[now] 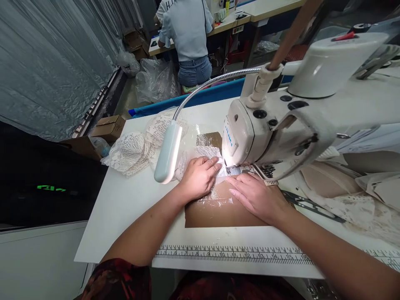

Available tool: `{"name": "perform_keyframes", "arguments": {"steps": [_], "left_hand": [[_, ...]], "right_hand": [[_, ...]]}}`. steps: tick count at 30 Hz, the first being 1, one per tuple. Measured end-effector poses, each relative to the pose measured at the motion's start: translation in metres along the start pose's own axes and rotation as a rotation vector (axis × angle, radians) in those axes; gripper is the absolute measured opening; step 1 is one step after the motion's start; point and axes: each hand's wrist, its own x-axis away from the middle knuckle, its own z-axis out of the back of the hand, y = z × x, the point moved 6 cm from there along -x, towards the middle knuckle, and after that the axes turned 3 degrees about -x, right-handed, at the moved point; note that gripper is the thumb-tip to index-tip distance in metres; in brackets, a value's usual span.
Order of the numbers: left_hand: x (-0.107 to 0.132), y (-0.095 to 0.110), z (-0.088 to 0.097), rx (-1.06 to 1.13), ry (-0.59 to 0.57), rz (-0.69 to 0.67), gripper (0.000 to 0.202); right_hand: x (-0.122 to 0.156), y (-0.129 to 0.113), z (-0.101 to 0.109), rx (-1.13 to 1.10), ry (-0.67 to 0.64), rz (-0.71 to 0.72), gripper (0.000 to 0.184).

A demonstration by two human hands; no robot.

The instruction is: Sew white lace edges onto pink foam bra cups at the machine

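My left hand (200, 177) lies flat, fingers together, pressing a strip of white lace (208, 152) onto the table just left of the needle area. My right hand (254, 196) lies flat too, fingers stretched toward the presser foot (234, 170), resting on the lace and on a brown taped patch (218, 210) of the table. The white sewing machine (281, 125) rises right behind both hands. Under the machine head the lace is brightly lit.
A gooseneck lamp (168, 152) hangs over the table's left part. A pile of white lace pieces (137, 150) lies at the back left. Beige fabric and lace (359, 187) lie at right, with black scissors (309, 204). A printed ruler (234, 253) runs along the front edge. A person (187, 37) sits at another table behind.
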Motion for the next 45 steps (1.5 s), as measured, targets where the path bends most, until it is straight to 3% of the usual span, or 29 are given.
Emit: {"name": "perform_keyframes", "arguments": {"steps": [15,20,23,29,34,38,45], "left_hand": [[0.011,-0.007,0.008,0.021,0.121,0.118,0.046],[0.016,-0.016,0.009,0.052,0.146,0.147,0.029],[0.022,-0.020,0.017,0.153,0.095,0.127,0.024],[0.051,0.013,0.039,0.381,-0.134,-0.086,0.022],[0.073,0.045,0.037,0.284,-0.121,-0.093,0.032],[0.079,0.058,0.028,0.134,-0.121,-0.094,0.043],[0.084,0.066,0.024,0.057,-0.171,-0.116,0.047]], "right_hand": [[0.000,0.003,-0.002,-0.021,-0.001,-0.028,0.032],[-0.001,0.002,-0.001,-0.042,0.000,-0.011,0.032],[-0.001,0.002,0.002,-0.076,0.015,-0.019,0.031],[0.002,0.007,0.006,-0.157,0.052,-0.076,0.033],[0.002,0.001,0.007,-0.201,0.069,0.021,0.037],[-0.001,-0.007,0.000,-0.098,-0.029,0.114,0.040],[-0.002,-0.005,-0.006,0.050,-0.073,0.010,0.041]]}}
